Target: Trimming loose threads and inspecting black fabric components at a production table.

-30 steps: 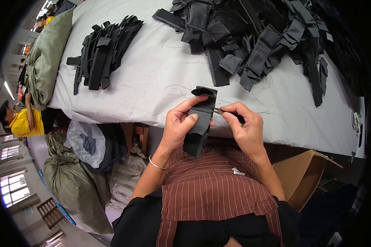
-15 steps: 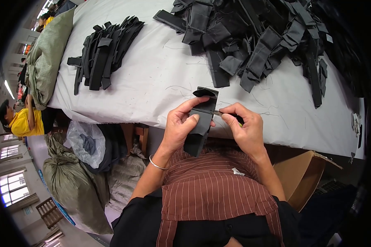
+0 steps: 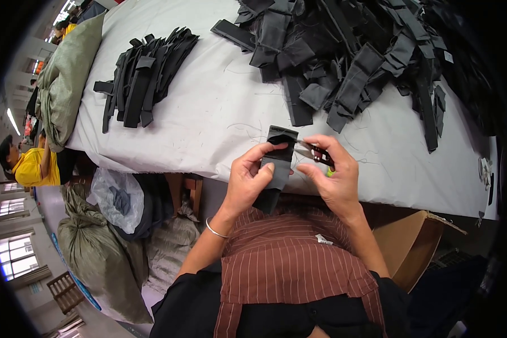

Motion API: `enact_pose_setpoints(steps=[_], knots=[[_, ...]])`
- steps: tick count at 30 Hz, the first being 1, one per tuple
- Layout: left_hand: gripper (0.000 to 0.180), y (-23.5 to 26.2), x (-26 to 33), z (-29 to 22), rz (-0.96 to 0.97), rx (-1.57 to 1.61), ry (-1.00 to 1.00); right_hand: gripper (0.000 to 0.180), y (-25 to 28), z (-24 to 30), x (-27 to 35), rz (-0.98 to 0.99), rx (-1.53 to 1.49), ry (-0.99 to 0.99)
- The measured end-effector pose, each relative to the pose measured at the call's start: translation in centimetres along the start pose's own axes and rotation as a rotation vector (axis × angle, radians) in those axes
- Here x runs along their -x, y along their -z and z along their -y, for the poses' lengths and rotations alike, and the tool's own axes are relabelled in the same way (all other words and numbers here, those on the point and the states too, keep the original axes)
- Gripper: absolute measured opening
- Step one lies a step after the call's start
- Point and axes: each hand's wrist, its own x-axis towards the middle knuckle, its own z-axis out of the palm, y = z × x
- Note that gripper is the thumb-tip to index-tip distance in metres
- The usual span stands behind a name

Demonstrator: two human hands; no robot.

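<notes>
A wide white cloth-covered table [image 3: 208, 101] bears a tangled dark-grey fabric heap [image 3: 366, 62]. Over the table's near edge, the left hand [image 3: 247, 177] pinches a folded dark-grey fabric strip [image 3: 279, 169]; the right hand [image 3: 339, 179], thumb apart, loosely holds small black-handled metal snips [image 3: 318, 154], blades parted.

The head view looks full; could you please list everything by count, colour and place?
Table: one, white, upper half
Fabric piece: one, black, held centre
Snips: one, black handle, right of centre
Fabric heap: one, black, table's upper right
Fabric bundle: one, black, table's left
Sacks: at least two, greenish, left
Plastic bag: one, clear, left
Cardboard box: one, brown, lower right
Co-workers: at least two, yellow tops, far left
Apron: one, brown striped, lower centre
Bracelet: one, silver, beside apron
Left hand: one, bare, on fabric piece
Right hand: one, bare, around snips
</notes>
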Motion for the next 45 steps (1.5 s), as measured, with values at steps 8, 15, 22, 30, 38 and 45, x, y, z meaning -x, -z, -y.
enact_pose_setpoints(steps=[8, 15, 22, 30, 38, 45], knots=[[0.039, -1.2, 0.7, -1.0, 0.004, -0.066, -0.021, 0.012, 0.3, -0.7, -0.7, -0.004, -0.143, 0.003], [0.026, -0.9, -0.3, -2.5, 0.049, -0.005, 0.222, 0.009, 0.2, -1.8, -1.7, -0.072, -0.365, -0.23], [0.017, -0.4, -0.8, 0.4, -0.034, -0.148, 0.128, 0.009, 0.0, -0.8, -1.8, -0.074, -0.318, -0.263], [0.015, -0.6, -0.8, -0.2, -0.179, 0.094, 0.122, 0.023, -0.1, -0.3, 0.5, 0.182, 0.015, 0.056], [0.016, -0.9, -0.8, -1.2, -0.238, 0.1, 0.161, 0.03, -0.3, -0.8, 0.4, 0.141, -0.002, 0.008], [0.018, -0.4, -0.6, -0.6, -0.252, 0.06, 0.166, 0.023, 1.7, 1.3, -1.0, 0.201, 0.092, 0.025]])
